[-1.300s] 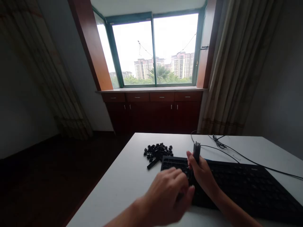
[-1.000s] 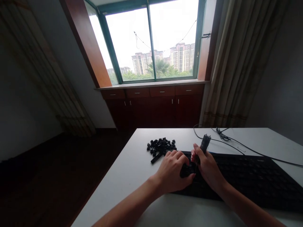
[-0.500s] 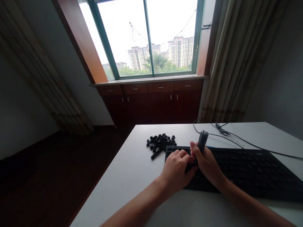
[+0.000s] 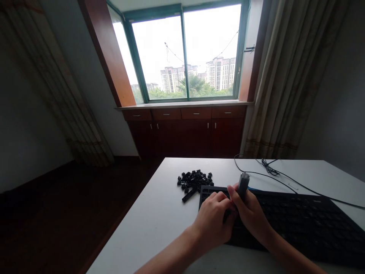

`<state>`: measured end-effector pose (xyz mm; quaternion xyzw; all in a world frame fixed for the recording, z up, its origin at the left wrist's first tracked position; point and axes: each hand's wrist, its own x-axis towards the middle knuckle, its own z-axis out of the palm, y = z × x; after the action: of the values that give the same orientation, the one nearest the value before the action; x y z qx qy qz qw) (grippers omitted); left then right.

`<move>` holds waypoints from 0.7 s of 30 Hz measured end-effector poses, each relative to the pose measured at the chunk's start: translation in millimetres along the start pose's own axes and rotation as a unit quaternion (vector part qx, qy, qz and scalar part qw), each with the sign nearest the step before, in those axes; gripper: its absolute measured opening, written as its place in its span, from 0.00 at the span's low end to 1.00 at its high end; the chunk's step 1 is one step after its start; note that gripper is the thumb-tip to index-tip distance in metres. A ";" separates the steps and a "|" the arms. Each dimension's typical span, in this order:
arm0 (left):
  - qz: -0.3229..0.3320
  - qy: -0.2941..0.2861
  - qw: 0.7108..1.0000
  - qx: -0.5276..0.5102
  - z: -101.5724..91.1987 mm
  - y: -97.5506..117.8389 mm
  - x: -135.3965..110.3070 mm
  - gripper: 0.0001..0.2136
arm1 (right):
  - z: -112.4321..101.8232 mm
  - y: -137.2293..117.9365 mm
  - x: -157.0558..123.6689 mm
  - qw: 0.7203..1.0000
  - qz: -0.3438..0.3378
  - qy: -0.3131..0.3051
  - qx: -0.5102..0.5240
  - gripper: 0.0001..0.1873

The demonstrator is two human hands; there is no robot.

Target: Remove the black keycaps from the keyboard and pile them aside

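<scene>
A black keyboard [image 4: 296,220] lies on the white table, both hands over its left part. My right hand [image 4: 252,217] is closed round a dark grey bar-shaped tool [image 4: 243,185], held nearly upright with a paler end on top; its lower end is hidden. My left hand [image 4: 213,219] is closed beside it, fingertips pinched together near the tool's lower end. What those fingertips hold, if anything, is hidden. Left of the keyboard's far corner lies a pile of loose black keycaps [image 4: 196,179], with one long keycap [image 4: 188,195] at its near side.
A bundled black cable [image 4: 269,167] runs over the back of the white table [image 4: 159,213]. A small bent wire [image 4: 292,187] lies near it. Something blue [image 4: 253,188] shows behind my right hand. Red-brown cabinets [image 4: 185,137] stand under the window.
The view has tilted up slightly, so the scene sits lower. Both hands stay together over the keyboard; the tool sits a little lower against the right hand.
</scene>
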<state>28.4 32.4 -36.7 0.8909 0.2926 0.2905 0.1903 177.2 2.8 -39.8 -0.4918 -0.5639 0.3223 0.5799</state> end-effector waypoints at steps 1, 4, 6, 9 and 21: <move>0.002 0.001 1.000 -0.004 -0.5 -0.2 0.2 0.10 | 0.1 -1.5 0.7 1.000 -0.014 -0.005 -0.012 0.18; 0.010 0.009 1.000 0.003 -0.3 -1.3 0.3 0.15 | 2.9 -7.1 7.0 0.996 -0.058 -0.015 -0.070 0.17; 0.004 0.024 0.999 0.025 1.9 -2.2 -1.0 0.18 | 7.6 -9.4 14.0 0.992 -0.072 -0.010 -0.106 0.18; 0.010 0.045 0.997 0.064 5.4 -2.3 -4.7 0.26 | 16.8 -7.7 23.8 0.989 -0.080 0.005 -0.125 0.18; 0.120 -0.056 0.991 0.033 -3.9 7.4 15.7 0.35 | 17.8 10.1 22.1 0.988 -0.033 0.124 -0.085 0.20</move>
<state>39.4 37.4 -23.7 0.9403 0.1815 0.2509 0.1410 165.2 30.2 -43.9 -0.5565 -0.5289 0.1906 0.6118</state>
